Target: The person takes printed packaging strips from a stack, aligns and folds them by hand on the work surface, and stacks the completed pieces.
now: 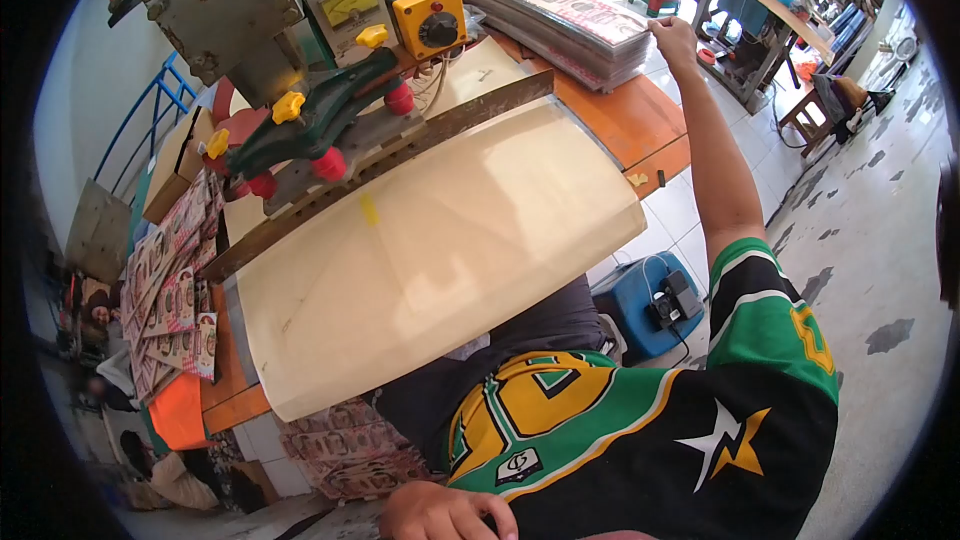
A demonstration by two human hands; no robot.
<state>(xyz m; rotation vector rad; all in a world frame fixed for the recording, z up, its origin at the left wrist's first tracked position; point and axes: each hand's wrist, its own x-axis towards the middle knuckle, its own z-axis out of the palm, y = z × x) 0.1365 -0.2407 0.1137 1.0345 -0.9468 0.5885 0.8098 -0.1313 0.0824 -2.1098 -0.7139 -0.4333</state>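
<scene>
My right hand reaches out to the near right corner of a tall stack of printed sheets, its fingers pinched at the edge of the top sheet. At the bottom edge, my left hand is close to my shirt, its fingers slightly apart and partly cut off by the frame; nothing shows in it. A large cream sheet covers the work surface in front of me. Behind it stands a press machine with a dark green bracket, yellow knobs and red feet, above a long metal bar.
A yellow control box sits behind the bracket. Loose printed pieces pile up at the left, and more printed sheets lie below the table. A blue container with a black adapter is at the right. People are visible at the lower left.
</scene>
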